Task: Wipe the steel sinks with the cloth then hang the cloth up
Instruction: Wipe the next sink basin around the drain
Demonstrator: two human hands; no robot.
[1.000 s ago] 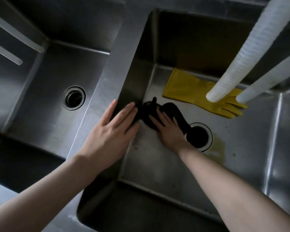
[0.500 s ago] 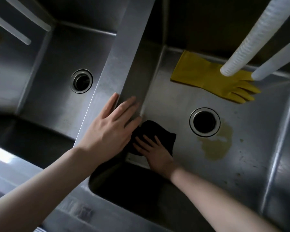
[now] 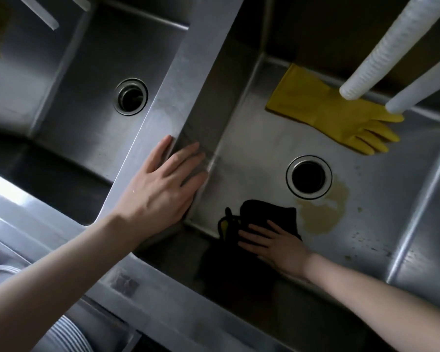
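Observation:
Two steel sinks lie below me, the left sink (image 3: 87,72) and the right sink (image 3: 381,204), split by a steel divider (image 3: 188,80). A black cloth (image 3: 267,214) lies bunched on the right sink's floor near its front wall. My right hand (image 3: 274,241) presses flat on the cloth with straight fingers. My left hand (image 3: 163,184) rests flat on the divider, its fingers reaching over the edge onto the right sink's side wall.
A yellow rubber glove (image 3: 333,113) lies at the back of the right sink. Two white ribbed hoses (image 3: 391,44) hang above it. The drain (image 3: 308,177) has a yellowish puddle (image 3: 320,212) beside it. The left sink has its own drain (image 3: 130,96).
My right hand has dragged the cloth from beside the drain toward the front wall, then to the right along it. My left hand has stayed on the divider.

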